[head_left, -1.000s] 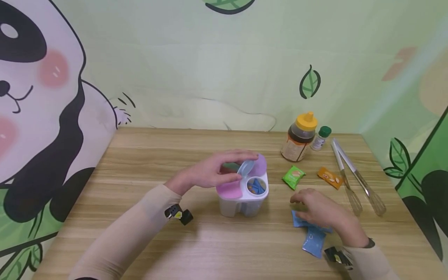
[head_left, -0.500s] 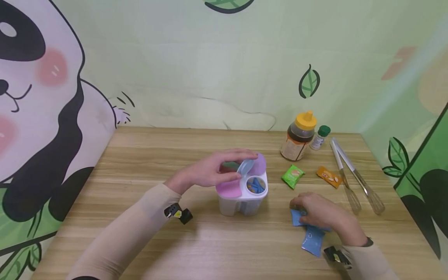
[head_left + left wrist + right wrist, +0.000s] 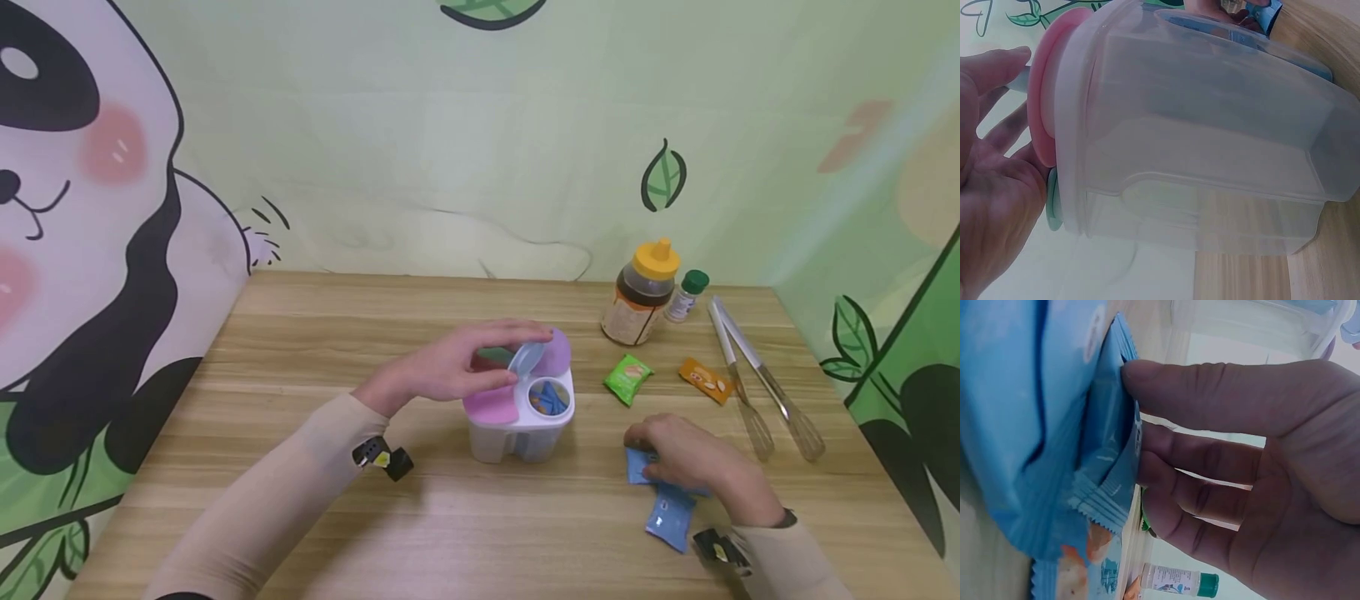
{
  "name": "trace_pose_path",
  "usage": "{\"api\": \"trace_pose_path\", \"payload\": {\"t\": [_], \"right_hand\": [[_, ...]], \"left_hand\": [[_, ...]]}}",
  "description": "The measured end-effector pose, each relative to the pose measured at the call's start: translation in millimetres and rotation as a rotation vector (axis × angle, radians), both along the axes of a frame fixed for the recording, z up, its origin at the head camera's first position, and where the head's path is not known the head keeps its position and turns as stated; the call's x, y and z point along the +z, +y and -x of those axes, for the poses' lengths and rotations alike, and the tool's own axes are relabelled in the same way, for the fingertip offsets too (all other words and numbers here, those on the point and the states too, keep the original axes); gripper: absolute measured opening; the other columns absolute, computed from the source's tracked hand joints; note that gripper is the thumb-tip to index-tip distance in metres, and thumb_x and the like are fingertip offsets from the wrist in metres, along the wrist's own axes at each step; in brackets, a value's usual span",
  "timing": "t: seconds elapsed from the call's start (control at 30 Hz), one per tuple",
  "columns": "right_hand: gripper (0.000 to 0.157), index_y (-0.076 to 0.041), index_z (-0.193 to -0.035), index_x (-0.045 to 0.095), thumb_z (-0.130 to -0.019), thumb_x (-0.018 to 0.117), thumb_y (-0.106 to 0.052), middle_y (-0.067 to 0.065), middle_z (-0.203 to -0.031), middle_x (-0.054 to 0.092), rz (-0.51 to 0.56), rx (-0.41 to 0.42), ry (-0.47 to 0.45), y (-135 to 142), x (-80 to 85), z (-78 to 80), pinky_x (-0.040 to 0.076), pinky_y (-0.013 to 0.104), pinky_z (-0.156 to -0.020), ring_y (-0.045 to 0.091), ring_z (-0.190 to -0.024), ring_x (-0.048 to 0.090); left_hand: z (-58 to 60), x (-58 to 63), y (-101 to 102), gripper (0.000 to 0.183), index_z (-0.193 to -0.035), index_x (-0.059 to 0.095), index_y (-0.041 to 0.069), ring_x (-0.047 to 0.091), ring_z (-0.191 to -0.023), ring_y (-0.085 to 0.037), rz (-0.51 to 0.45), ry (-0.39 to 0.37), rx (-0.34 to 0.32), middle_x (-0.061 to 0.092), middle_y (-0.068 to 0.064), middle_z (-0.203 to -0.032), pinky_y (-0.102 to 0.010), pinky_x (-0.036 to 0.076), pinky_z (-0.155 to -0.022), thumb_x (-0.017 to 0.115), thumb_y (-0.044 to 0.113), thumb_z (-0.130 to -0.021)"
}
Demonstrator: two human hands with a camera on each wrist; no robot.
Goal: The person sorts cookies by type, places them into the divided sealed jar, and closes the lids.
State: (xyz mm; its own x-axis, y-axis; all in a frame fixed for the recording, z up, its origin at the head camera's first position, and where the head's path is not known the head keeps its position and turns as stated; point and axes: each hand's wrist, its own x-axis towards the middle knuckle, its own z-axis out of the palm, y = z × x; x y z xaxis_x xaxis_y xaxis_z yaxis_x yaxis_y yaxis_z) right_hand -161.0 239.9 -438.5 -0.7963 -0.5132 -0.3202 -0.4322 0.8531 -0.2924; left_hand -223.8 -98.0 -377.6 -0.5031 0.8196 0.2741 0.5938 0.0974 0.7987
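Note:
A clear storage container (image 3: 489,443) with a white top and coloured flaps stands at the table's middle. My left hand (image 3: 459,364) holds up its light blue flap (image 3: 528,358) between thumb and fingers. Blue packets (image 3: 550,398) show through the round opening beneath that flap. Right of the container, my right hand (image 3: 693,454) pinches a blue snack packet (image 3: 639,467) among others on the table. In the right wrist view the thumb and curled fingers meet on this packet (image 3: 1107,419). Another blue packet (image 3: 671,518) lies nearer the front.
A green packet (image 3: 628,379) and an orange packet (image 3: 707,381) lie behind my right hand. Farther back stand a yellow-capped squeeze bottle (image 3: 641,293) and a small green-capped jar (image 3: 687,296). Two metal whisks (image 3: 772,383) lie at the right. A panda-printed backdrop borders the table.
My right hand has lowered slightly onto the blue packets, and its fingers have closed on one. The left hand and the raised blue flap have stayed in place.

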Motion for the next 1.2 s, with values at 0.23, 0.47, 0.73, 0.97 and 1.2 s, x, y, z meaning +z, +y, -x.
{"api": "trace_pose_path", "payload": {"t": [0.23, 0.47, 0.73, 0.97, 1.2], "right_hand": [[0.034, -0.005, -0.107, 0.070, -0.075, 0.081, -0.011, 0.004, -0.097, 0.065, -0.026, 0.008, 0.018, -0.6, 0.0, -0.9, 0.055, 0.040, -0.079, 0.019, -0.089, 0.062], [0.023, -0.012, -0.095, 0.071, -0.074, 0.082, -0.010, -0.003, -0.088, 0.058, -0.023, 0.039, 0.059, 1.5, -0.7, -1.1, 0.050, 0.031, -0.067, 0.009, -0.077, 0.054], [0.021, -0.018, -0.089, 0.071, -0.073, 0.082, -0.012, -0.007, -0.086, 0.063, 0.023, 0.065, 0.089, 4.0, -2.2, 0.2, 0.049, 0.028, -0.064, 0.006, -0.074, 0.053], [0.015, -0.022, -0.088, 0.074, -0.078, 0.079, -0.013, -0.011, -0.083, 0.068, 0.070, 0.055, 0.101, 5.7, -0.5, 1.8, 0.050, 0.024, -0.063, 0.002, -0.073, 0.057], [0.015, -0.015, -0.096, 0.075, -0.082, 0.075, -0.012, -0.006, -0.090, 0.072, 0.108, 0.022, 0.106, 2.7, 3.4, 3.1, 0.056, 0.029, -0.069, 0.008, -0.080, 0.064]], "left_hand": [[0.1, -0.2, 0.0, 0.054, -0.145, 0.046, 0.010, 0.042, -0.137, -0.017, -0.009, 0.002, -0.006, 0.040, -0.003, -0.153, -0.030, 0.053, -0.095, 0.063, 0.008, -0.094], [-0.1, 0.6, 0.0, 0.054, -0.145, 0.046, 0.009, 0.042, -0.137, -0.018, -0.012, -0.003, -0.006, 0.040, -0.004, -0.153, -0.031, 0.053, -0.096, 0.063, 0.006, -0.094], [-0.5, 0.0, 0.6, 0.054, -0.144, 0.047, 0.009, 0.043, -0.136, -0.019, -0.010, 0.004, 0.000, 0.040, -0.004, -0.153, -0.030, 0.053, -0.095, 0.063, 0.005, -0.093], [-0.7, -1.5, 0.4, 0.054, -0.145, 0.046, 0.009, 0.044, -0.136, -0.018, -0.012, -0.002, -0.003, 0.040, -0.003, -0.153, -0.030, 0.054, -0.094, 0.062, 0.006, -0.094], [-1.1, -0.9, 0.1, 0.054, -0.145, 0.046, 0.010, 0.043, -0.135, -0.018, -0.007, -0.015, -0.001, 0.039, -0.002, -0.154, -0.030, 0.054, -0.094, 0.062, 0.007, -0.094]]}}
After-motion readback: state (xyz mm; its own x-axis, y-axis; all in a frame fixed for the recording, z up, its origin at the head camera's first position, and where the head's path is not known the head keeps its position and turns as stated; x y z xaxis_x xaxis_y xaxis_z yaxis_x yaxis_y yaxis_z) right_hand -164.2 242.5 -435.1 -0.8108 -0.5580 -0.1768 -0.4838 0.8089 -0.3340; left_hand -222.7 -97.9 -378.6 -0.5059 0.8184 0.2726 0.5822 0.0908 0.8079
